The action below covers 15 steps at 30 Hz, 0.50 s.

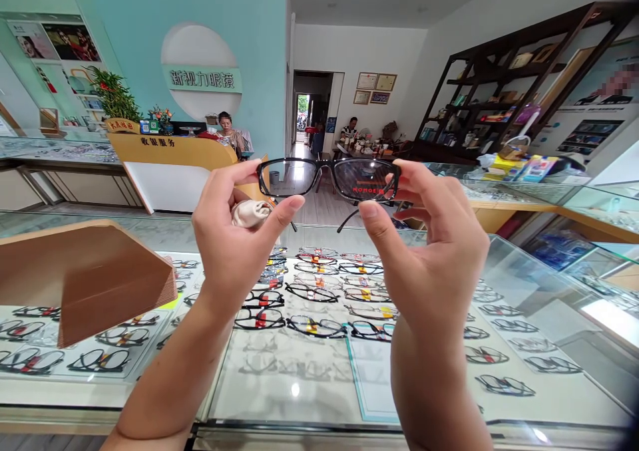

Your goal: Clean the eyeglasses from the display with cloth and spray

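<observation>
A pair of black-framed eyeglasses [325,163] is held up level above the glass counter, its temples pointing down and away. My left hand [232,221] pinches the left end of the frame and also keeps a bunched cream cloth [251,213] in its curled fingers. The other end sits between the thumb and fingers of my right hand [424,225]. Red lettering [368,190] marks the right lens. Below, rows of eyeglasses [315,326] lie inside the display case, several with red or yellow tags.
On the counter at left stands a brown angular object [114,278]. A yellow-topped cashier desk [170,151], with a seated person [227,128] behind it, is further back. Another person [350,130] sits near the doorway. Dark shelves [479,85] and more glass cases [589,205] line the right.
</observation>
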Each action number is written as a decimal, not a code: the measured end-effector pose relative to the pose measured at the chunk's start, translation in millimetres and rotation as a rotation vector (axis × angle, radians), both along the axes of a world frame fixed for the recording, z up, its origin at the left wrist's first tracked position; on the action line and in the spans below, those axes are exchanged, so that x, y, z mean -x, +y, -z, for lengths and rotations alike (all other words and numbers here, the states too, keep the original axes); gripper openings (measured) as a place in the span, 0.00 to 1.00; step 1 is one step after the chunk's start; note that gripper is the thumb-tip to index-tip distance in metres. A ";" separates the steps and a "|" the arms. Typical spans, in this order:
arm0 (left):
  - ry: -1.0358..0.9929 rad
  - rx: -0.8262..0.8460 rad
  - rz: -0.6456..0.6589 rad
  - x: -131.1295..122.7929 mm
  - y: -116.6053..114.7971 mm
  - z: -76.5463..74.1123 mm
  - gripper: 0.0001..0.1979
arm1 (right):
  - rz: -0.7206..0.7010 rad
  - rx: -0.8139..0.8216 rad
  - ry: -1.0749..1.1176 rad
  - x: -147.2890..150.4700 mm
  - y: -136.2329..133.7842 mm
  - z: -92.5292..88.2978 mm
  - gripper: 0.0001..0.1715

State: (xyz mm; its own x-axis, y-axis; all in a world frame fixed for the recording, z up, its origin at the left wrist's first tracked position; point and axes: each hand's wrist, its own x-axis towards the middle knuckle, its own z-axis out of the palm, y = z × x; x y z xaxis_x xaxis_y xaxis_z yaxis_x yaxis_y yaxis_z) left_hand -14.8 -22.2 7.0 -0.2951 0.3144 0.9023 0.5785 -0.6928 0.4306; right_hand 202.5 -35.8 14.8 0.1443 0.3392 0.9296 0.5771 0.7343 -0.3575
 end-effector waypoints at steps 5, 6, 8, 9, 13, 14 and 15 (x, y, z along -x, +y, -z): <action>0.002 -0.015 0.005 -0.9 1.8 1.2 0.29 | 0.003 0.000 0.004 0.0 -1.7 -1.6 0.26; 0.000 -0.016 0.007 -1.0 2.1 1.5 0.29 | 0.004 0.001 0.003 -0.1 -2.0 -1.7 0.26; -0.005 -0.023 0.013 -0.9 2.6 1.8 0.30 | 0.008 0.006 0.002 -0.3 -2.3 -1.9 0.26; -0.008 -0.029 0.015 -0.9 2.7 1.9 0.30 | 0.010 0.009 0.002 -0.5 -2.3 -1.9 0.25; -0.002 -0.065 0.005 -1.1 2.6 1.8 0.30 | 0.002 0.036 -0.014 -1.0 -1.3 -1.9 0.24; 0.004 -0.082 -0.001 -1.4 2.4 1.8 0.30 | -0.002 0.049 -0.020 -1.0 -0.8 -2.0 0.24; 0.011 -0.102 -0.008 -1.7 2.1 1.9 0.30 | -0.007 0.064 -0.027 -1.1 -0.3 -2.0 0.23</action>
